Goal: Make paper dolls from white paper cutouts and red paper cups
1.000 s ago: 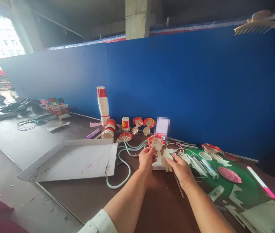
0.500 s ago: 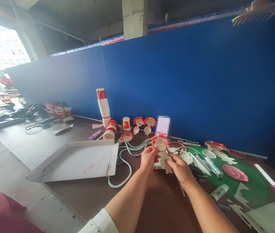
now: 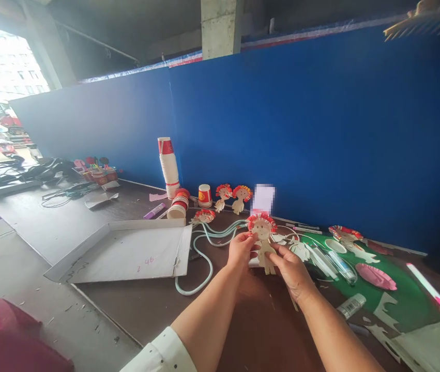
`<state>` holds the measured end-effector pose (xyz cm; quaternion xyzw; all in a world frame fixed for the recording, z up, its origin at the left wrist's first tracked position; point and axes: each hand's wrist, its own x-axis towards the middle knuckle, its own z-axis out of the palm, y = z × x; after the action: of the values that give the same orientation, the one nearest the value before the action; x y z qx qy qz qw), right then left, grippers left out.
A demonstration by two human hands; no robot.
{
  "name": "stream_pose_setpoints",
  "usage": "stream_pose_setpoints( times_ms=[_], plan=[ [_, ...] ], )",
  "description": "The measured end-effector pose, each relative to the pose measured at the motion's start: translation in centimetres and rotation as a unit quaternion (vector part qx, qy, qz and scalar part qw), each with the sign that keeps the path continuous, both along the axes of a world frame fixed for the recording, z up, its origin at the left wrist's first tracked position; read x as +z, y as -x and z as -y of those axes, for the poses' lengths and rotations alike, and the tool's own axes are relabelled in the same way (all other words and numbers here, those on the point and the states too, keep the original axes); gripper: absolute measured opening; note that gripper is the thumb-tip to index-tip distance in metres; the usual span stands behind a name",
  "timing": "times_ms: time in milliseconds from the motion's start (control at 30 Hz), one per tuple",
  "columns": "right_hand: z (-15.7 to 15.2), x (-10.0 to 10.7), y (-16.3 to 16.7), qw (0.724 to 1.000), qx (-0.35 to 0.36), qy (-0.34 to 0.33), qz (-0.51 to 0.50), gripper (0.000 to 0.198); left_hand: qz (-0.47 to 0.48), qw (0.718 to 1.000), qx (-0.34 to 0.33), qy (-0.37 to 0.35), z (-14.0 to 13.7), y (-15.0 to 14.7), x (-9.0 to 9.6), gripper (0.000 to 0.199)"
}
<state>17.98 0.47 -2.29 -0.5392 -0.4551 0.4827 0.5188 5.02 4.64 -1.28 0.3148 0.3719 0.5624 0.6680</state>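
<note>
Between my two hands is a paper doll [image 3: 265, 248] with a cream body, a drawn face and a fringed red-and-white mane made from a paper cup. My left hand [image 3: 242, 251] pinches it at the neck from the left. My right hand [image 3: 290, 268] grips the body's right side, and a thin stick [image 3: 294, 301] shows under that palm. Two similar paper dolls [image 3: 239, 199] lean upright against the blue partition. Another fringed piece [image 3: 205, 215] lies on the table left of my hands.
A shallow white box lid [image 3: 126, 253] lies to the left. Behind it stand stacked paper cups [image 3: 170, 168]. Pale cables [image 3: 210, 258] curl beside my left hand. At the right are a green mat [image 3: 409, 305], paper scraps, a pink oval [image 3: 376, 276], a glue stick [image 3: 351, 306] and a marker [image 3: 433, 289].
The view has shifted slightly, and the doll with both hands appears a little further right and higher. Both hands keep the same hold.
</note>
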Motion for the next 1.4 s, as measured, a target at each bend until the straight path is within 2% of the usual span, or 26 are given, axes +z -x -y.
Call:
stream_pose_setpoints(
  times_ms=[567, 667, 833, 1400],
  plan=[
    [0.3, 0.7, 0.7, 0.996, -0.003, 0.039, -0.084, 0.044, -0.002, 1.0, -0.004, -0.003, -0.2, 0.1, 0.1, 0.047],
    [0.2, 0.7, 0.7, 0.996, 0.001, 0.031, -0.089, 0.045, -0.001, 1.0, -0.008, -0.002, -0.2, 0.0, 0.1, 0.047],
    [-0.1, 0.0, 0.5, 0.999, -0.027, -0.005, -0.032, 0.044, 0.002, 1.0, -0.013, -0.007, -0.1, -0.1, 0.0, 0.047],
    [-0.6, -0.4, 0.7, 0.995, -0.044, -0.003, -0.091, 0.042, -0.015, 1.0, -0.019, 0.0, 0.2, 0.0, 0.1, 0.046]
  ],
)
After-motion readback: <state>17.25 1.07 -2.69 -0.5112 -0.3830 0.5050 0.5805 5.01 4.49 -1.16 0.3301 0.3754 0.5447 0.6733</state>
